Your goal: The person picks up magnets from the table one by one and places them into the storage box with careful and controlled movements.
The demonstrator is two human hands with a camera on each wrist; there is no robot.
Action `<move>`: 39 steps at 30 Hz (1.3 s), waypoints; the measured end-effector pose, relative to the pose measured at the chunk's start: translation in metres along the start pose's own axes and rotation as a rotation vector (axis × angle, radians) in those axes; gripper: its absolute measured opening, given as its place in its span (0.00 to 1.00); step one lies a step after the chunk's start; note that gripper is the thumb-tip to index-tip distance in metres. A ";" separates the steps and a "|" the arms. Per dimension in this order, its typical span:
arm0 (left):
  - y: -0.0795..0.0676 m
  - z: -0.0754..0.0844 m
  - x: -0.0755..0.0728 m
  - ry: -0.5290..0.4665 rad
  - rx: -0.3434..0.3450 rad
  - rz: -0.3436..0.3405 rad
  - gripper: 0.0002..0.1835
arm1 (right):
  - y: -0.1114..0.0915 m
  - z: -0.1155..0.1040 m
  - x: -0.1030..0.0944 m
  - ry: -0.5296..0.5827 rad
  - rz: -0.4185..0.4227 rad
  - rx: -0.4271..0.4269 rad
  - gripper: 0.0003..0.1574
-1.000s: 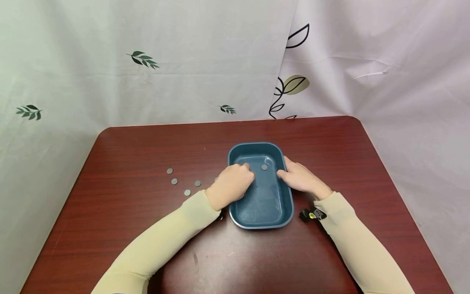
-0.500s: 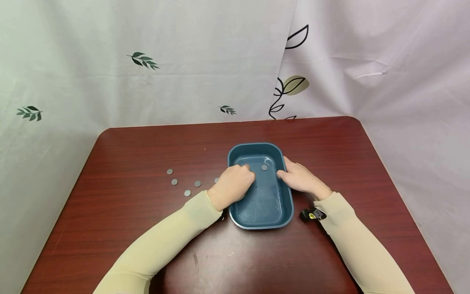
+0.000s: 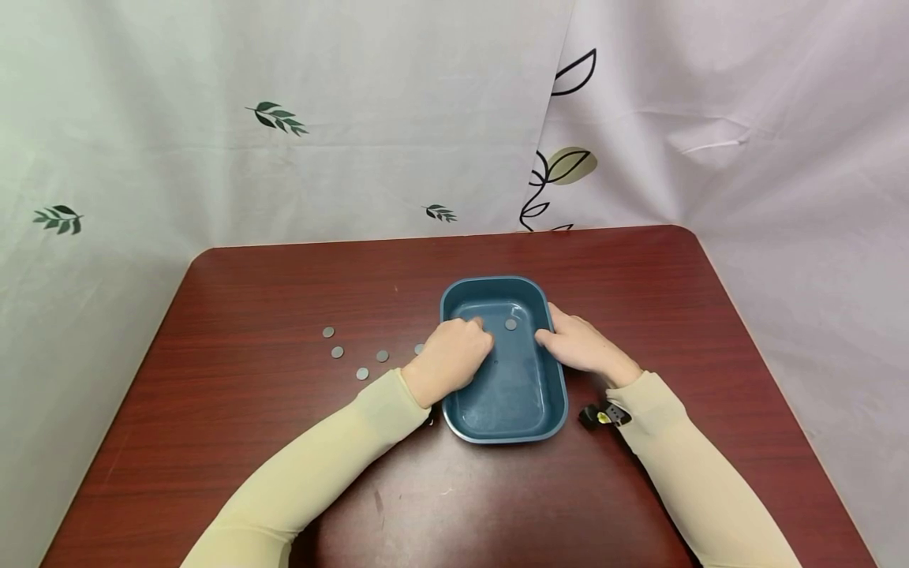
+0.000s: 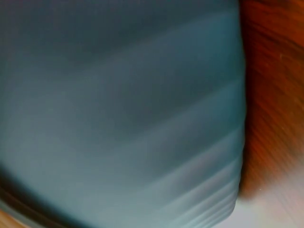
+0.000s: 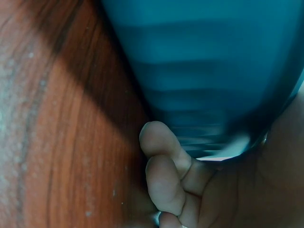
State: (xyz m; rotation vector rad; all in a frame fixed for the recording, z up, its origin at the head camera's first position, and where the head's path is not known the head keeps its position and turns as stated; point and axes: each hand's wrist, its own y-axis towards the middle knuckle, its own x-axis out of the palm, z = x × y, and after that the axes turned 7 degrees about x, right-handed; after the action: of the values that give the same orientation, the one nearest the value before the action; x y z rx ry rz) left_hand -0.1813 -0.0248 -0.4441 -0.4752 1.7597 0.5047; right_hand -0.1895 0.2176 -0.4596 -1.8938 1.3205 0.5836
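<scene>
Head view: I have the blue rounded-rectangle plastic tray (image 3: 507, 402) just right of centre on the reddish-brown wood-grain tabletop (image 3: 625, 268), long axis running near edge to far edge. Left hand (image 3: 451, 353) reaches over its left rim, fingers curled, tips hidden, can't tell if pinching anything; right hand (image 3: 585, 341) pinches the right wall, thumb inside. One small round grey disc (image 3: 510, 324) lies inside between them, left hand nearer, I'd judge, to the loose grey discs (image 3: 362, 374) toward the tabletop's left edge.
</scene>
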 end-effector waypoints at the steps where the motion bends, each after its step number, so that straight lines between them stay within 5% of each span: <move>1: 0.000 0.000 0.000 0.000 -0.001 -0.001 0.06 | 0.000 0.000 0.000 0.000 0.001 0.002 0.39; 28: -0.001 0.000 -0.001 0.033 -0.002 0.028 0.05 | 0.001 0.001 0.000 0.006 -0.009 0.007 0.41; 39: -0.005 -0.001 -0.004 0.010 0.050 0.141 0.07 | 0.001 0.001 -0.001 0.008 -0.012 -0.006 0.40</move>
State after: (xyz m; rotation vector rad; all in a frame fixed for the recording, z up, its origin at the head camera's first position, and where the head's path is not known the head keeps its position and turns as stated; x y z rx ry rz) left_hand -0.1785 -0.0292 -0.4405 -0.3207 1.8195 0.5572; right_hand -0.1905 0.2184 -0.4596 -1.9099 1.3135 0.5753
